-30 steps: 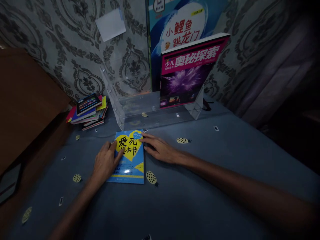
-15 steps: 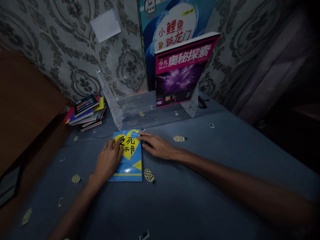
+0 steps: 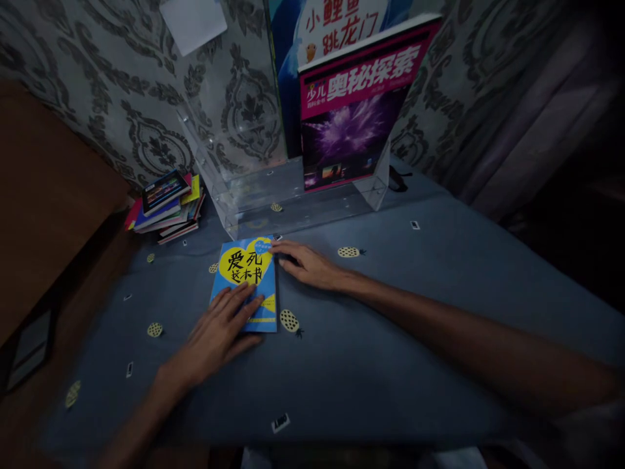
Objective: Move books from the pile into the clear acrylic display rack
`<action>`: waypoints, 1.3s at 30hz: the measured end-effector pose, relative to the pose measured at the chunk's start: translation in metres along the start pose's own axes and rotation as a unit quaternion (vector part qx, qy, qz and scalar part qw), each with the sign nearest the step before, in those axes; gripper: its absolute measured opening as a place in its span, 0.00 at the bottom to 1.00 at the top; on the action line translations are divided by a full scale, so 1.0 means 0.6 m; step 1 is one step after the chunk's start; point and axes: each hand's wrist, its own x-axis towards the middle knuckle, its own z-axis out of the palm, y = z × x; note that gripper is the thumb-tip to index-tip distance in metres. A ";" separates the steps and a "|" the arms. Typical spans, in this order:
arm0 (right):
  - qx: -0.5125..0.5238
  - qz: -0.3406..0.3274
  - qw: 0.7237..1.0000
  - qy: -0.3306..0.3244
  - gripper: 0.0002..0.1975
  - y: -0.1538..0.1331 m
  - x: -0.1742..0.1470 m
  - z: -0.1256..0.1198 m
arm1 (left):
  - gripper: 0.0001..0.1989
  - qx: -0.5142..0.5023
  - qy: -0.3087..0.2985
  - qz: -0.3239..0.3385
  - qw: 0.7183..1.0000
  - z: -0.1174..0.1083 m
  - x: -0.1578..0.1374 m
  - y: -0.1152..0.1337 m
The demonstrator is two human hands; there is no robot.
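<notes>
One magenta book (image 3: 356, 133) stands in clear rack (image 3: 297, 210); blue book (image 3: 244, 257) lies closed on table (image 3: 415, 306) before it, unracked. Left hand (image 3: 219, 332) spread on its cover, right hand (image 3: 310, 264) at its edge, neither grasping.

Blue book (image 3: 244, 262): yellow heart, black lettering. Worktop (image 3: 390, 306): dull blue, printed with pale-yellow, dark-dotted pineapples. Upright book (image 3: 349, 133): magenta band, white characters, purple burst. Wallpaper (image 3: 251, 104): grey, dark damask medallions. Book pile (image 3: 163, 212): red, blue, yellow, dark top. Paper (image 3: 194, 25): whitish, plain.
</notes>
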 end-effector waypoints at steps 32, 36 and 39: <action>0.044 0.054 0.990 0.126 0.18 -0.022 -0.003 -0.011 | 0.19 -0.007 0.039 -0.030 0.999 0.019 0.146 -0.060; 0.039 0.060 0.990 0.124 0.18 -0.023 -0.002 -0.012 | 0.20 0.001 0.033 -0.044 0.999 0.029 0.189 -0.085; 0.033 0.061 0.991 0.113 0.19 -0.024 -0.001 -0.013 | 0.20 -0.007 0.045 -0.039 0.998 0.034 0.198 -0.092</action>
